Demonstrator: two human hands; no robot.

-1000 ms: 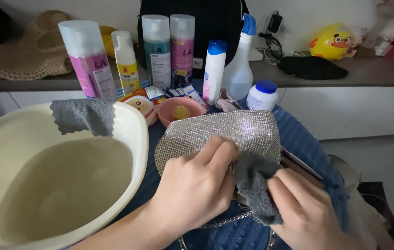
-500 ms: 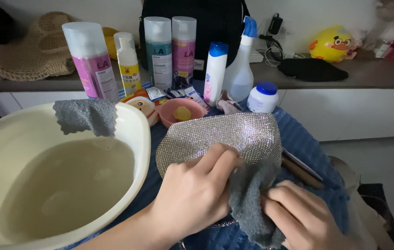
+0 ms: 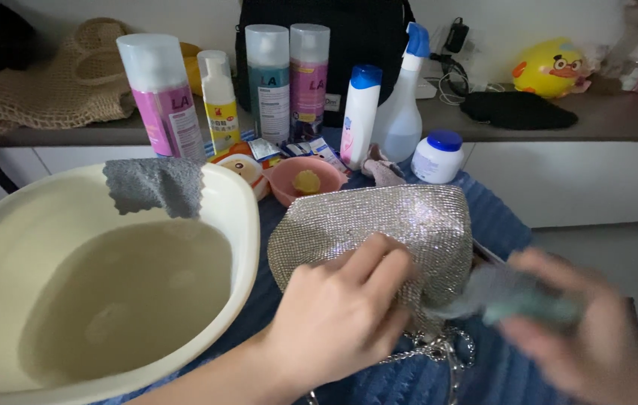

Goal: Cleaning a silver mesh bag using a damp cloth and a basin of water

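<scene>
1. Change noted: against the view half a second ago, the right hand [image 3: 597, 337] has swung out to the right, away from the left hand [image 3: 341, 315], and now shows heavily motion-blurred. The grey cleaning cloth [image 3: 514, 296], earlier pressed on the purse beside the left hand, is lifted with it.
2. Judgement: one wiping stroke looks finished; the cloth has left the surface.
3. Right hand: fingers closed around the cloth.
4. Left hand: pressed flat, fingers together, on the silver sparkly mesh purse [image 3: 386, 225], pinning it rather than gripping.
5. Purse location: under and beyond the left hand, on the blue ribbed mat [image 3: 495, 217]; its metal chain [image 3: 439, 352] trails nearer than the hand.
6. Orientation: long axis runs left to right, chain edge facing the wearer.
7. Left of the left hand: cream plastic basin [image 3: 244, 217] of water.
</scene>
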